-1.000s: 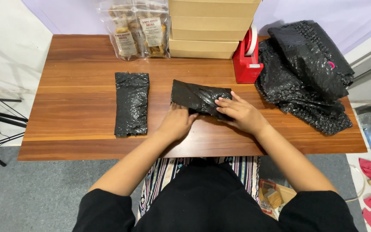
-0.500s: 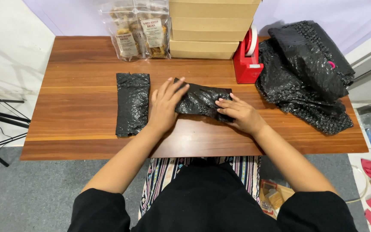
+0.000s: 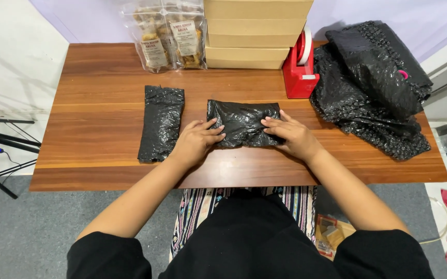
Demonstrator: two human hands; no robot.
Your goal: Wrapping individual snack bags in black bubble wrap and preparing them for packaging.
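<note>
Black bubble-wrap parcel: lies flat on wooden table, just right of a second wrapped bundle, long axis left-right. Left hand grips its left end, right hand its right end. The bundle's long axis runs front-back.

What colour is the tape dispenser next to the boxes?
Red; the tape dispenser holds a white roll, clearest in the head view.

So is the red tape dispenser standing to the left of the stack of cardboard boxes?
No, the red tape dispenser stands to the right of the stacked cardboard boxes, next to the pile of black bubble wrap.
</note>
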